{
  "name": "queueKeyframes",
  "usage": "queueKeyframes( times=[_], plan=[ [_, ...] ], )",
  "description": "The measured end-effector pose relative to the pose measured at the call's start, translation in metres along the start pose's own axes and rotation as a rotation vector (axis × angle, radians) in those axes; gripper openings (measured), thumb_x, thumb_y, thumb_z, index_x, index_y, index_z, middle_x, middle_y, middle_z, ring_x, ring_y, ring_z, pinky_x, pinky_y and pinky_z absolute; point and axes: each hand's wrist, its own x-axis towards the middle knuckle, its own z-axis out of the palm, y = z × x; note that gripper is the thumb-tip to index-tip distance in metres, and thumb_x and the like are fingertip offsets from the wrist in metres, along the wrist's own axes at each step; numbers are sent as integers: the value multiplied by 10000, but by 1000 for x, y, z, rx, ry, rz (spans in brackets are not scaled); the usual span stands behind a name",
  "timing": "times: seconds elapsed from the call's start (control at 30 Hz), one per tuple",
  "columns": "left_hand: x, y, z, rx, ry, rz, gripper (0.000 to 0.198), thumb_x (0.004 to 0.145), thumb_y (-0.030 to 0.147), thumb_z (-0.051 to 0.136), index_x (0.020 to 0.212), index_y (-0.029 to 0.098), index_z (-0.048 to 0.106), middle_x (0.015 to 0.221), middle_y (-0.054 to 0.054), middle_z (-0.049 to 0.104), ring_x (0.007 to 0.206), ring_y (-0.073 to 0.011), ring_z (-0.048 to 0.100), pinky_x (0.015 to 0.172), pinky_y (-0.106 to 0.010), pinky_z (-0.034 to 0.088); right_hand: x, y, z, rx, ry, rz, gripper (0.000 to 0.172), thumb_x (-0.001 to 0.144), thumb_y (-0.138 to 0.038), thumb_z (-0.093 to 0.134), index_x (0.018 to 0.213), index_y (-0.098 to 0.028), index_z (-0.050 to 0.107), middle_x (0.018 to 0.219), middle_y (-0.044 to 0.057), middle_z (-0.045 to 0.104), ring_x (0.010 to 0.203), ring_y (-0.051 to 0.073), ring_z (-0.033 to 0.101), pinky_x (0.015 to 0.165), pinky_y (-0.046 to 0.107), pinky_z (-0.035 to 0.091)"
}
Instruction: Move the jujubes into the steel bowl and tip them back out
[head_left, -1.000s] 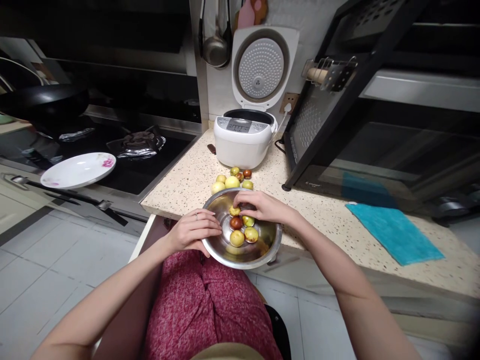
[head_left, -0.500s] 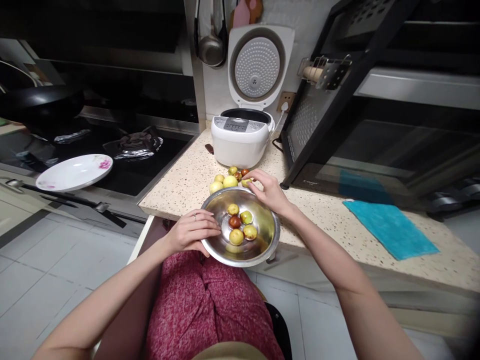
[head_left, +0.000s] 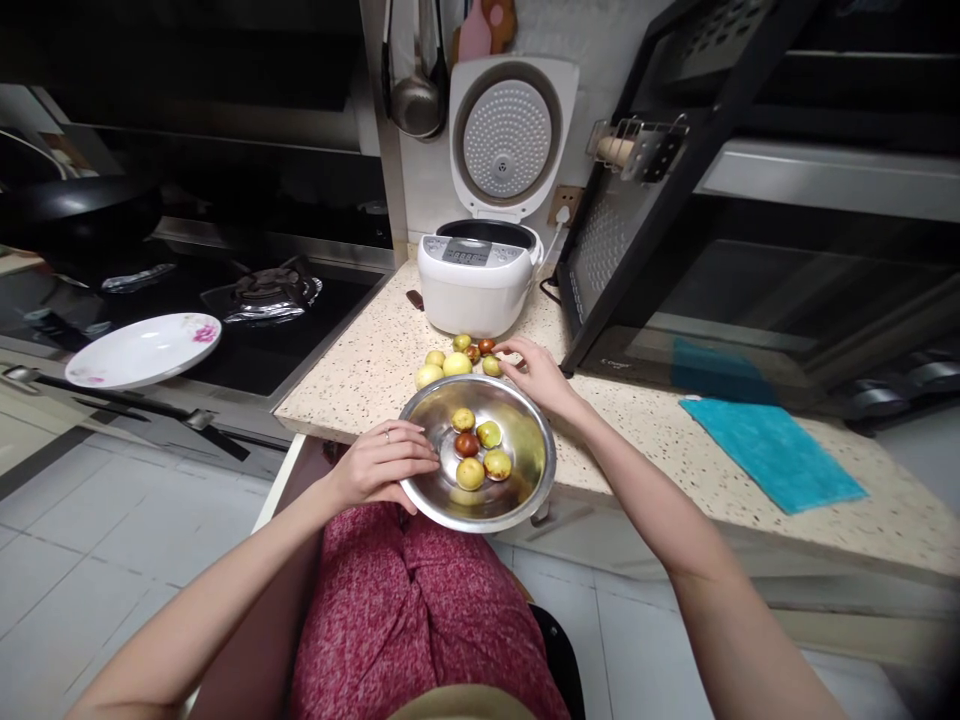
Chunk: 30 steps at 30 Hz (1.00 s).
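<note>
My left hand (head_left: 386,462) grips the left rim of a shiny metal bowl (head_left: 529,470), its fingers over the edge. The bowl is held tilted at the counter's front edge. Several fresh jujubes lie inside, among them a brown-red jujube (head_left: 466,445) and a yellow-green jujube (head_left: 470,474). Past the far rim, my right hand (head_left: 541,375) has thumb and forefinger apart, right beside a green jujube (head_left: 491,366) on the counter. Several more jujubes sit to its left, mostly pale green, such as one green jujube (head_left: 457,364), with a few brownish ones behind.
A white rice cooker (head_left: 478,290) stands behind the fruit with its lid raised. At left, a flowered white plate (head_left: 142,350) rests at the edge of the gas stove (head_left: 330,320). To the right are a black oven (head_left: 787,290) and a blue cloth (head_left: 776,455) on the counter (head_left: 345,380).
My right fingers have drawn back slightly to the right from the green jujube, which now shows more fully on the counter. My left hand and the bowl stay nearly the same.
</note>
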Motion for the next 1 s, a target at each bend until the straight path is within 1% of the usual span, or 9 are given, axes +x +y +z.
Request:
queueKeyframes(
  times=[0.1, 0.23, 0.43, 0.5, 0.6, 0.7, 0.83, 0.9, 1.0],
  plan=[
    [-1, -1, 1, -8, 4, 1, 539, 1013, 617, 501, 1156, 144, 716, 1004, -81, 814, 1018, -202, 762, 1015, -375, 577, 1, 10, 2, -16, -51, -1, 240, 930, -181, 607, 1137, -210, 724, 1185, 101, 698, 1066, 256, 676, 859, 388, 592],
    [-3, 0, 2, -20, 7, -14, 542, 1012, 620, 501, 1200, 157, 711, 1000, -80, 814, 1016, -205, 762, 1014, -384, 580, 1, 17, 6, -125, -102, -41, 217, 932, -268, 679, 1138, -217, 725, 1206, 110, 697, 1114, 295, 658, 938, 447, 550],
    [-2, 0, 1, -10, -13, -15, 548, 1016, 623, 480, 1147, 143, 711, 995, -82, 809, 1017, -208, 757, 1001, -383, 575, 0, 17, 12, -124, -140, -73, 262, 929, -326, 687, 1171, -229, 665, 1211, 102, 696, 1070, 295, 657, 913, 424, 528],
    [-1, 1, 0, -6, -12, -12, 525, 1022, 604, 492, 1136, 141, 710, 988, -80, 810, 1012, -206, 758, 996, -381, 577, -1, 15, 12, -105, -131, -80, 275, 923, -325, 678, 1176, -225, 643, 1194, 100, 685, 1041, 288, 656, 891, 412, 530],
    [0, 1, 0, 4, -8, -6, 455, 1037, 545, 521, 1131, 142, 709, 985, -74, 811, 1006, -203, 761, 990, -376, 583, -1, 11, 9, -102, -61, -84, 277, 901, -260, 654, 1173, -217, 625, 1149, 93, 667, 1004, 274, 648, 863, 395, 534],
    [1, 1, -1, 9, -10, -5, 414, 1045, 511, 531, 1128, 147, 711, 986, -70, 812, 1003, -205, 764, 984, -376, 589, -1, 3, 2, -94, 46, -106, 277, 868, -186, 631, 1143, -217, 627, 1095, 78, 646, 972, 255, 640, 851, 382, 539],
    [1, 0, 0, 6, -14, -8, 390, 1047, 487, 542, 1126, 146, 712, 985, -78, 810, 998, -207, 767, 979, -383, 598, 0, -16, -7, -11, 161, -166, 294, 851, -156, 638, 1140, -211, 650, 1086, 76, 641, 985, 247, 641, 876, 394, 547],
    [2, 1, 0, 2, -6, -9, 382, 1042, 478, 555, 1118, 140, 716, 971, -82, 808, 988, -207, 770, 972, -381, 604, -1, -29, -9, 61, 147, -190, 308, 851, -160, 660, 1152, -221, 660, 1096, 71, 657, 972, 240, 648, 873, 404, 557],
    [4, 1, 2, -9, 22, -10, 396, 1031, 493, 570, 1125, 138, 718, 949, -83, 807, 963, -200, 774, 966, -369, 613, -6, -54, -10, 139, 17, -235, 324, 840, -159, 700, 1151, -246, 672, 1126, 60, 677, 1003, 242, 657, 900, 441, 566]
  ],
)
